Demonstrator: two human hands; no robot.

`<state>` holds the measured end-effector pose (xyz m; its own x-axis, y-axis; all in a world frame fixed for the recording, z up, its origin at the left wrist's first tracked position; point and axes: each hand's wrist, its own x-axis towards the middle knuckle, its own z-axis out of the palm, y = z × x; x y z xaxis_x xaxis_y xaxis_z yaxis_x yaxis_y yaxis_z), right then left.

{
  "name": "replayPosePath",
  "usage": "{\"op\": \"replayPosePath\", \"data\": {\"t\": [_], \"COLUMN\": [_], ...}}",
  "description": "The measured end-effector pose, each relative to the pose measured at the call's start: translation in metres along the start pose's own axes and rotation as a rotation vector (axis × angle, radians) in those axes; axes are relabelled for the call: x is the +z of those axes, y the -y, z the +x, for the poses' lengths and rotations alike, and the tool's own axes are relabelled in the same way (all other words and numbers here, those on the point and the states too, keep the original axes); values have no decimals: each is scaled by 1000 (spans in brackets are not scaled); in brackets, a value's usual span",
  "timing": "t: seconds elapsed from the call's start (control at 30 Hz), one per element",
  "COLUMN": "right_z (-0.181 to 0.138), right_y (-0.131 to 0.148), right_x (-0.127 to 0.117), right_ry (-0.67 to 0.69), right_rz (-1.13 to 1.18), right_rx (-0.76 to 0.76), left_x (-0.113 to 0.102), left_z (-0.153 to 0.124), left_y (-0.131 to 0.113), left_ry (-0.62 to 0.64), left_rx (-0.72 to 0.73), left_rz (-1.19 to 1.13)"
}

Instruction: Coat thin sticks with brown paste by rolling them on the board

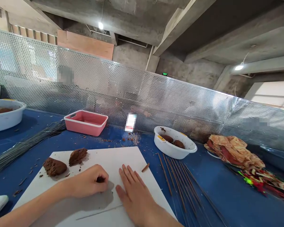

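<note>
A white board (113, 159) lies on the blue table in front of me. My left hand (90, 182) rests on it with the fingers curled round a small dark brown piece. My right hand (134, 194) lies flat on the board beside it, fingers stretched out and together. Two brown clay-like lumps (54, 166) (77, 156) sit at the board's far left corner. A short brown rolled stick (145, 167) lies near the board's right edge. A thin wire (99, 213) lies across the near part of the board.
Several thin brown sticks (177, 176) lie right of the board. Behind them stands a white bowl (174, 149) with brown lumps. A pink tray (85, 122), a bundle of grey wires (21, 146), a white basin (6, 118), patterned paper (234, 151) and a perforated metal screen (142, 94) surround the area.
</note>
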<state>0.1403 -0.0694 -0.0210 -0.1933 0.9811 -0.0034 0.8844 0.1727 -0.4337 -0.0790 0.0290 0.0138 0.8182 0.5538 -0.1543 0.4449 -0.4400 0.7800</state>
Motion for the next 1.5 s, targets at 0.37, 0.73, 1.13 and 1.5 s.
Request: {"op": "replayPosePath", "data": {"t": [0.37, 0.73, 1.13, 1.5], "right_z": [26, -50, 11, 36], "right_y": [-2, -21, 21, 48], "right_x": [-17, -35, -40, 36], "right_ry": [25, -9, 110, -76], "right_rz": [9, 55, 164, -46], "right_rx": [-172, -270, -362, -193], "left_x": [-2, 3, -16, -13], "left_z": [5, 6, 6, 4], "left_y": [7, 18, 21, 21], "left_ry": [-121, -191, -419, -545], "left_rx": [22, 78, -101, -167], "left_rz": [62, 451, 731, 747]}}
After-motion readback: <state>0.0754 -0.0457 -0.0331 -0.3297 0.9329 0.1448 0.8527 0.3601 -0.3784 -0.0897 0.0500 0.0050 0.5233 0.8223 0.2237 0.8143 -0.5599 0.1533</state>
